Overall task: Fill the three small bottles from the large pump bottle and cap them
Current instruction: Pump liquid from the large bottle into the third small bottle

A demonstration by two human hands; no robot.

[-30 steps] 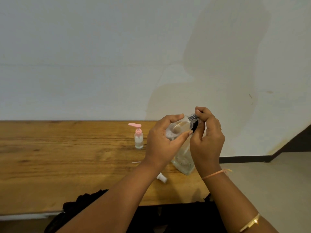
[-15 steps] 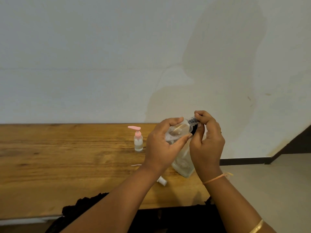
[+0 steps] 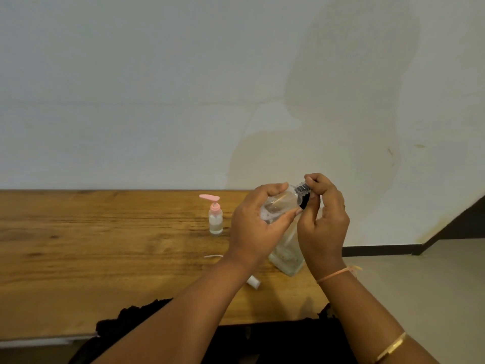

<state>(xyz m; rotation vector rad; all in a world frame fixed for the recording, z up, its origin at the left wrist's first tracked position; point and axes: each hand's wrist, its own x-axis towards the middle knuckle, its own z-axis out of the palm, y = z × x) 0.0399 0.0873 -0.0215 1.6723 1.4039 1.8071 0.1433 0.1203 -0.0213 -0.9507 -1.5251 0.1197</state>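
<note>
My left hand (image 3: pixel 258 224) grips a small clear bottle (image 3: pixel 279 206), tilted with its neck pointing up and right. My right hand (image 3: pixel 324 222) pinches the black ribbed cap (image 3: pixel 303 194) at that neck. Behind and below both hands stands the large clear bottle (image 3: pixel 287 257) on the wooden table (image 3: pixel 105 253); its top is hidden by my hands. A small bottle with a pink pump top (image 3: pixel 215 216) stands upright to the left. A small white piece (image 3: pixel 253 281) lies on the table under my left forearm.
A thin white tube (image 3: pixel 213 256) lies on the table left of the large bottle. The table's right end sits just past the large bottle, with bare floor (image 3: pixel 420 285) beyond. A white wall (image 3: pixel 157 88) backs the table. Dark cloth (image 3: pixel 157 319) hangs at the near edge.
Both hands stay together around the small bottle and its cap. The right fingers have shifted slightly on the cap. The view has tipped a little, so everything sits slightly lower.
</note>
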